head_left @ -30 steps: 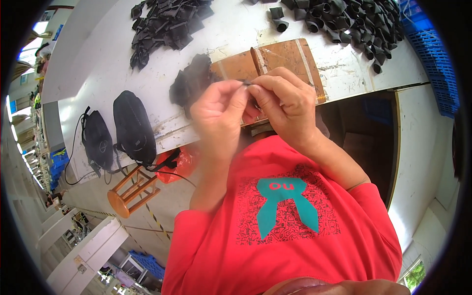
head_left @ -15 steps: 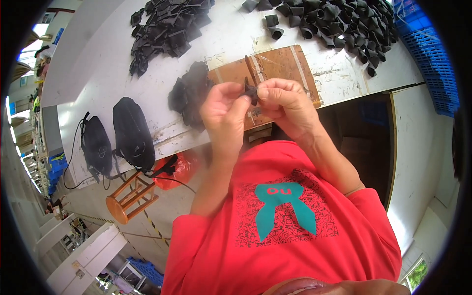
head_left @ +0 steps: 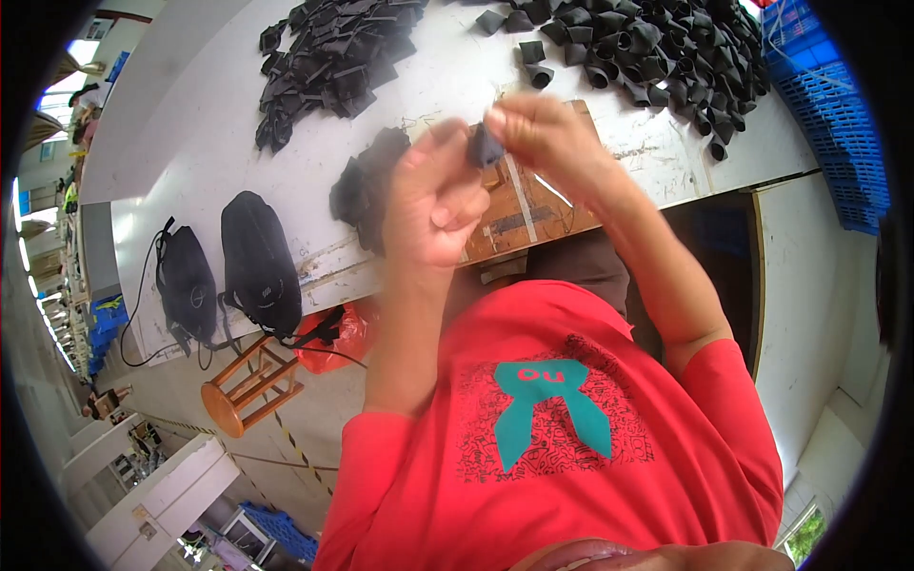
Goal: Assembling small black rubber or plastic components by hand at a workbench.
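Flat black pieces [head_left: 338, 65] lie at left, apparently unshaped. The left hand [head_left: 436, 195], its grip blurred past telling, adjoins a dark piece [head_left: 486, 147] pinched by the right hand [head_left: 547, 141] above the board [head_left: 559, 213]; farther right, heaped tubes [head_left: 645, 40] appear finished.

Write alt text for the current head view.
A person's right hand holds a small dark piece close to the left hand, over a brown board on a white table. Black pieces lie heaped beyond; two black bags lie at left.
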`<state>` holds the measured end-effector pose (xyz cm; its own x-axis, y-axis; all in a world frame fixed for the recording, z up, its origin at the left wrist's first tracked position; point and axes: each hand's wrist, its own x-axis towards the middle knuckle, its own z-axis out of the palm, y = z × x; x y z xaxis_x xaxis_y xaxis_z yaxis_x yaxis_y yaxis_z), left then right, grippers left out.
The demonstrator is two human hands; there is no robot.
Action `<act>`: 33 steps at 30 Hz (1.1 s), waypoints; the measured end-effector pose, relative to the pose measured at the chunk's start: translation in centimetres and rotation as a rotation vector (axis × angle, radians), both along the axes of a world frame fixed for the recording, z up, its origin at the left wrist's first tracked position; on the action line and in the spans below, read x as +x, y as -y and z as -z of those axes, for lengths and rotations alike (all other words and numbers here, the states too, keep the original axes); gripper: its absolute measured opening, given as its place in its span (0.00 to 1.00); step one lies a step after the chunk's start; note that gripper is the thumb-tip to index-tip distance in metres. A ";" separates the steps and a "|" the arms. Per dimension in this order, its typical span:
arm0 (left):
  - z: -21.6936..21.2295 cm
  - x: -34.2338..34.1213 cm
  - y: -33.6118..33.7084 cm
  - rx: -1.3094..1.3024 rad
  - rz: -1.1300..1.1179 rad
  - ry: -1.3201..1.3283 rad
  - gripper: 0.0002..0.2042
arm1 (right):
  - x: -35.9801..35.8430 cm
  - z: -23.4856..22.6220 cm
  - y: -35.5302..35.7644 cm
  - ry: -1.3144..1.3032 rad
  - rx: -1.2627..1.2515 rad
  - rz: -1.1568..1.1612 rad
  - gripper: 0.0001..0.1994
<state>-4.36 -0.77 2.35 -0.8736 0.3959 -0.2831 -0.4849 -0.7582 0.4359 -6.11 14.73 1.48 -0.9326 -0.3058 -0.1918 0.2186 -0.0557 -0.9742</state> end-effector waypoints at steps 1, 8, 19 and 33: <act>1.0 0.4 0.1 -0.041 -0.007 -0.074 0.08 | 0.3 0.5 -0.1 0.001 0.001 -0.004 0.15; 0.7 0.1 -1.8 -0.842 -0.554 -0.782 0.14 | 1.5 0.8 -0.2 -0.419 0.256 0.248 0.14; 0.0 0.8 -0.5 -0.216 -0.434 -0.387 0.05 | 2.5 -1.9 1.4 -1.096 0.561 0.483 0.11; 1.8 1.1 2.5 -0.882 -0.587 -0.409 0.03 | 1.9 -1.5 -0.5 -0.679 0.356 0.210 0.03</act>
